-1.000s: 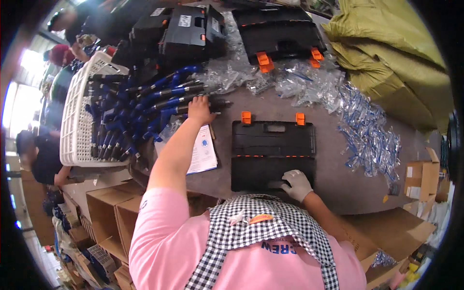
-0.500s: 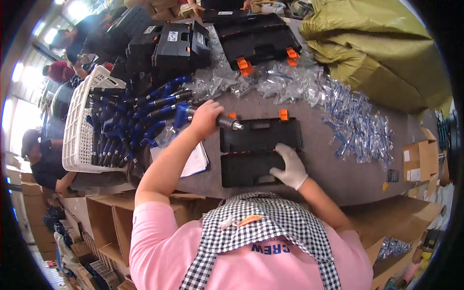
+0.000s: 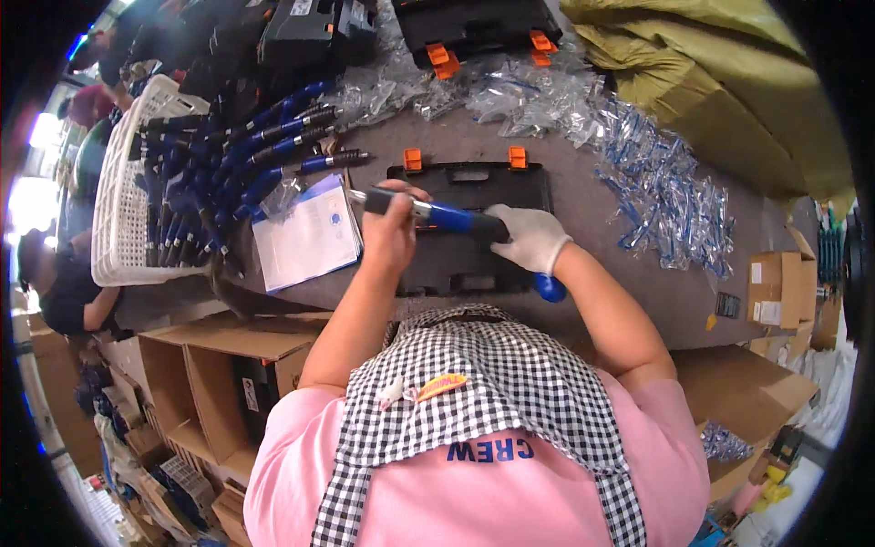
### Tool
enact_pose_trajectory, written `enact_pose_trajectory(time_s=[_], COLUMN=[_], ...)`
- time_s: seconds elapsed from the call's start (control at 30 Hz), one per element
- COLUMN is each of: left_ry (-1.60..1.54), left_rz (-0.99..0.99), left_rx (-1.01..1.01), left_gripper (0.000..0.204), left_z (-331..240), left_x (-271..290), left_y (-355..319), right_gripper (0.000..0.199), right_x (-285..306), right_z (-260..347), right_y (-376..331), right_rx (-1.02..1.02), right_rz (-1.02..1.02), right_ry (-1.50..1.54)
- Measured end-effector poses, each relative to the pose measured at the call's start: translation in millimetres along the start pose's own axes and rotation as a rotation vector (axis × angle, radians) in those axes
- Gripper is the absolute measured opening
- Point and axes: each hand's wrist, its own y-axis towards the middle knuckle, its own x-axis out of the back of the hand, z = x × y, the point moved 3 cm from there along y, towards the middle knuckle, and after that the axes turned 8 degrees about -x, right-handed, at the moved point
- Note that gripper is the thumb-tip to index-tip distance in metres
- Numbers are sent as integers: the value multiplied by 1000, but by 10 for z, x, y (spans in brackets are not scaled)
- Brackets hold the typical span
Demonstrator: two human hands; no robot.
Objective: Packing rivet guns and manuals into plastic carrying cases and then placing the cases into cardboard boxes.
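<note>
Fingers of the bare left hand (image 3: 390, 232) are closed around the black forward section of a blue-and-black tool (image 3: 451, 221), close to its silvery tip; the right hand (image 3: 536, 239), in a pale fabric glove, grips its other black part, a rounded blue handle end poking out below. From my end I see the tool held aslant over an open black case (image 3: 529, 191), hard moulded plastic with orange latches (image 3: 413, 159), lying on the grey counter (image 3: 597, 305). For writing, I get bold blue lettering on the pink shirt (image 3: 437, 506), print too fine for me on a white leaflet (image 3: 305, 239), and pale labels on a cardboard box (image 3: 773, 287). Leftward stands a perforated white basket (image 3: 105, 228) heaped with similar tools (image 3: 187, 196); rightward lie crinkly clear packets (image 3: 670, 201) and a creased yellow-green sack (image 3: 711, 82).
</note>
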Motion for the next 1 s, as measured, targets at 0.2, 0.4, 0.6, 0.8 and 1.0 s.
enact_pose_trajectory(time_s=[0.2,0.4,0.6,0.8,1.0], left_ry=[797,1691,1721,1756,1702], left_rz=[-128,629,611,770,753], left_rx=[167,-394,-270,-316,-353], left_gripper=[34,55,65,55,52], left_z=[220,451,531,786,695], left_x=[985,1147,1164,1222,1240], left_y=[-217,-278,-287,-402,-327], right_gripper=[31,31,39,42,63], right_x=[-592,-816,-951,-1107,-883], right_z=[-540,-479,-733,-978,-818], right_y=[292,533,184,88,223], right_rx=[64,113,263,4,-79], right_rz=[-18,-92,-460,-458,-243], right_ry=[-349,-443,-176,-178,-144])
